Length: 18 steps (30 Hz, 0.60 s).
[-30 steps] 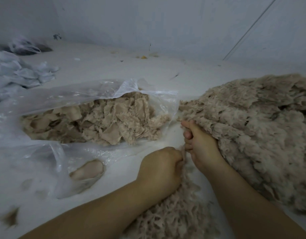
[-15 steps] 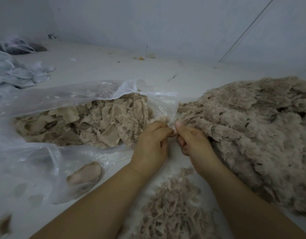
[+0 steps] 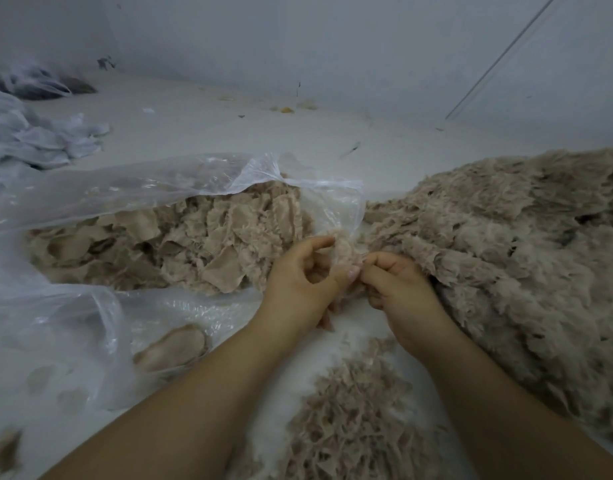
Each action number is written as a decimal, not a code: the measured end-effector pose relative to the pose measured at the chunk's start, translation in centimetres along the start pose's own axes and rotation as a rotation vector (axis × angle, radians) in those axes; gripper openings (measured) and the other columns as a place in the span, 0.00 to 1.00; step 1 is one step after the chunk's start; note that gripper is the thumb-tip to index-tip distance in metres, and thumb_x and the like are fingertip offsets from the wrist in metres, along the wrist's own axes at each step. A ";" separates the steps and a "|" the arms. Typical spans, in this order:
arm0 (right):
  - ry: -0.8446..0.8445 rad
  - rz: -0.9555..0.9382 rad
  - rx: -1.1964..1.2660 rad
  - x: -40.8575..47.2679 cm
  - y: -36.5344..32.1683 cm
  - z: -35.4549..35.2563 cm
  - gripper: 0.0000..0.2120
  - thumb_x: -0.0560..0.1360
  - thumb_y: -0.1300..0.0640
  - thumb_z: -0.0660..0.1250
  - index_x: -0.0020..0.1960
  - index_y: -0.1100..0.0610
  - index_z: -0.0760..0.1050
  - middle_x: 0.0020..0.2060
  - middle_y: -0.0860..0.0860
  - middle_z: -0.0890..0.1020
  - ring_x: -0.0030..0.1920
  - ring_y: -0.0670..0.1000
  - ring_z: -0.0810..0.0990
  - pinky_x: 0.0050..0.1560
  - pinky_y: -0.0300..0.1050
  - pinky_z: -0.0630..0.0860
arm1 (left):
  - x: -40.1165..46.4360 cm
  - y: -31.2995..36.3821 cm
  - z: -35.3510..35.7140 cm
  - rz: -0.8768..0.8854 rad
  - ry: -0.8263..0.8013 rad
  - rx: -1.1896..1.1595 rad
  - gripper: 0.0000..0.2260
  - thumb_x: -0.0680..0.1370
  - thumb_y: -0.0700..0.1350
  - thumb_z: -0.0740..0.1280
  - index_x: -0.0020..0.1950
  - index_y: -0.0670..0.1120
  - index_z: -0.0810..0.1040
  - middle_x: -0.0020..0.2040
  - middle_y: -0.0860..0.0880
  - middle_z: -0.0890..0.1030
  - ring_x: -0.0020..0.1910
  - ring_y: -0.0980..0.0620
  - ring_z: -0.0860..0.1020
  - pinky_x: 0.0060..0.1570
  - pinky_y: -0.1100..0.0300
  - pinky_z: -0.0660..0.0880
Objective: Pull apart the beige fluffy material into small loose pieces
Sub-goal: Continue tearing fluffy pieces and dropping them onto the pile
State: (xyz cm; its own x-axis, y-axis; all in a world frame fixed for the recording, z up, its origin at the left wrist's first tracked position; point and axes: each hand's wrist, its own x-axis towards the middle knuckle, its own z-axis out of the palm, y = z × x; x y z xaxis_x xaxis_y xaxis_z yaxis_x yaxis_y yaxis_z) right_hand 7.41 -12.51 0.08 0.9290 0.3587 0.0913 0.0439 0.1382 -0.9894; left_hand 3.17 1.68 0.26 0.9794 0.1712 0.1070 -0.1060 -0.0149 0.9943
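A big mound of beige fluffy material (image 3: 512, 258) fills the right side of the white surface. My left hand (image 3: 298, 285) and my right hand (image 3: 398, 289) meet at its near left edge, and both pinch one small beige tuft (image 3: 345, 252) between thumb and fingers. A heap of small loose beige pieces (image 3: 353, 420) lies between my forearms. More torn beige pieces (image 3: 194, 244) fill an open clear plastic bag (image 3: 132, 188) on the left.
A single flat beige scrap (image 3: 173, 348) lies under plastic near my left forearm. Crumpled white fabric (image 3: 31, 136) is piled at the far left. A grey wall (image 3: 332, 46) closes the back, with small debris (image 3: 286, 109) at its foot.
My hands rose from the low heap to the mound's edge. They took hold of a small tuft, and my left fingers have spread out around it.
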 end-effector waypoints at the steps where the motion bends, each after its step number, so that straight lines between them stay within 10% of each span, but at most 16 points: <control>1: -0.006 -0.001 -0.015 -0.1 -0.1 0.1 0.13 0.77 0.69 0.62 0.35 0.62 0.73 0.21 0.44 0.75 0.21 0.39 0.72 0.23 0.28 0.67 | 0.1 0.0 0.1 0.009 0.007 0.013 0.16 0.75 0.41 0.73 0.61 0.42 0.76 0.42 0.42 0.80 0.25 0.49 0.78 0.19 0.62 0.71; 6: 0.030 0.006 -0.037 -0.2 0.0 0.1 0.16 0.77 0.69 0.63 0.31 0.59 0.72 0.21 0.43 0.73 0.21 0.39 0.69 0.24 0.29 0.66 | 0.5 -0.6 -0.2 0.054 0.096 0.012 0.10 0.82 0.40 0.63 0.42 0.38 0.77 0.26 0.47 0.76 0.20 0.52 0.73 0.19 0.63 0.68; 18: 0.050 0.024 -0.053 -0.1 -0.2 0.2 0.14 0.76 0.64 0.65 0.31 0.57 0.76 0.27 0.54 0.77 0.28 0.49 0.74 0.31 0.37 0.71 | 0.5 -0.4 0.1 -0.006 -0.015 -0.125 0.14 0.83 0.43 0.61 0.43 0.38 0.79 0.28 0.41 0.79 0.21 0.46 0.76 0.19 0.59 0.73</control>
State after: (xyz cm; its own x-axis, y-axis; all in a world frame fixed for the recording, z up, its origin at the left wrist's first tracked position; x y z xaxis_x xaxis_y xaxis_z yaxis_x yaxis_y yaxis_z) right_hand 7.19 -12.40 0.28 0.9472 0.3143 0.0626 0.0392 0.0803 -0.9960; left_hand 3.70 1.72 -0.13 0.9825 0.1558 0.1019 -0.1197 0.1089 0.9868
